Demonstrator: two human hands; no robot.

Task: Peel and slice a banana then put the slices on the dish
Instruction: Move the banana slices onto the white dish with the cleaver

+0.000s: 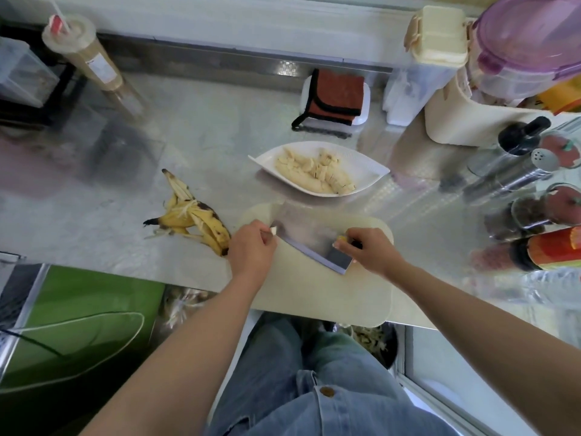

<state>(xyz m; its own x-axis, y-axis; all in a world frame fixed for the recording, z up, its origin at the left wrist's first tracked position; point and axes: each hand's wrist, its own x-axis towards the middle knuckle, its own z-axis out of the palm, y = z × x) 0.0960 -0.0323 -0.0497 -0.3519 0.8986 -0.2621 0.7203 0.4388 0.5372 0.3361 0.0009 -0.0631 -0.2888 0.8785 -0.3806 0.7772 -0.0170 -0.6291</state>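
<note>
No writing can be read: the white label on the tall jar [83, 53] at the back left is too blurred, as is the print on the red and orange bottle [553, 250] at the right. The counter [204, 146] is embossed, shiny metal with a metal ledge behind it. On it lie a folded red cloth [338, 96], steel shakers [509, 174] and a purple-lidded tub [531, 42]. The slices [314, 173] lie heaped in the white dish [364, 166] just beyond the board [314, 291], and the peel [195, 218] is on the counter to the left. The left hand [251, 250] pinches a small pale piece [273, 230] between thumb and fingertip. The right hand [366, 251] has its fingers curled round the handle of the cleaver [311, 243], whose blade lies across the board.
</note>
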